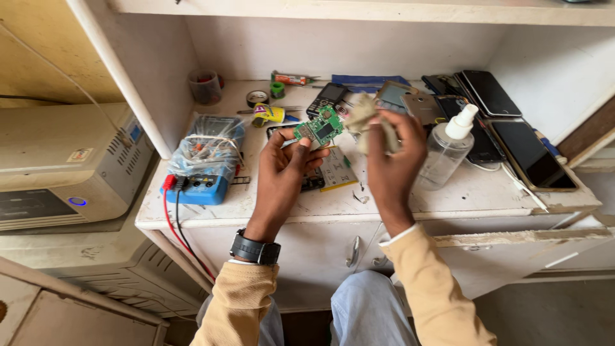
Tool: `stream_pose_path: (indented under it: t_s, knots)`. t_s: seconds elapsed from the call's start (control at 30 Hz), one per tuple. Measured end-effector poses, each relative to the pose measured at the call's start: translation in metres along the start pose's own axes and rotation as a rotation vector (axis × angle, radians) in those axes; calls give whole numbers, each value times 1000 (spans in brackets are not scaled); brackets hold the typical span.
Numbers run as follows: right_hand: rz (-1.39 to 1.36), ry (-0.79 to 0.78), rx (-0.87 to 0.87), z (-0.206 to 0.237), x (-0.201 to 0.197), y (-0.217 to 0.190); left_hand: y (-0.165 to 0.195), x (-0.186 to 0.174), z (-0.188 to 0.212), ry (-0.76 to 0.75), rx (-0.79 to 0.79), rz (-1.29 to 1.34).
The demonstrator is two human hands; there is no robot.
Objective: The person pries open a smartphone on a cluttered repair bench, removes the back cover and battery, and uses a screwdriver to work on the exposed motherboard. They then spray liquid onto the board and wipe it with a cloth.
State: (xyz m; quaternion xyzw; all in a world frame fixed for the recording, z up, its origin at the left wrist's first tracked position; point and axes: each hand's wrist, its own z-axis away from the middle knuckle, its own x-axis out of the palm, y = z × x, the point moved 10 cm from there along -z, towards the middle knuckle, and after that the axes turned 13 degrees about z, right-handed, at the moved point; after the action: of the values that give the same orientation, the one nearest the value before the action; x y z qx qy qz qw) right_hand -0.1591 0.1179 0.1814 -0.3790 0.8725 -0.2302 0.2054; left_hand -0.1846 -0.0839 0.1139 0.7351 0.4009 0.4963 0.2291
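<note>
My left hand (282, 173) holds a small green circuit board (319, 127) by its lower edge, raised above the white worktop (474, 192). My right hand (392, 160) grips a crumpled beige cloth (365, 115) just to the right of the board, close to it. Whether the cloth touches the board I cannot tell. A black watch sits on my left wrist. Both sleeves are tan.
A clear spray bottle (446, 150) stands right of my right hand. Several phones (490, 93) lie at the back right. A blue multimeter (204, 182) in plastic wrap with red and black leads sits at the left. Tape rolls (257, 97) and a cup (205, 86) stand behind.
</note>
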Motion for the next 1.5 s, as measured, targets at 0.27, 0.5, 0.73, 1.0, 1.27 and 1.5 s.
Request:
stream_pose_path:
  t_s: [0.27, 0.5, 0.73, 1.0, 1.27, 1.5]
  knots:
    - [-67, -173, -244, 10, 13, -43, 0, 2, 0, -3, 7, -24]
    - [137, -200, -412, 18, 18, -66, -4, 3, 2, -37, -1, -86]
    - [211, -174, -488, 21, 18, -69, -4, 7, 2, -74, 8, -68]
    - [99, -188, -403, 14, 14, -67, -1, 8, 4, -69, 9, -89]
    - [4, -260, -237, 8, 19, -55, -1, 2, 5, 3, -7, -85]
    - [-23, -246, -87, 8, 25, -34, -1, 2, 8, 20, -63, -188]
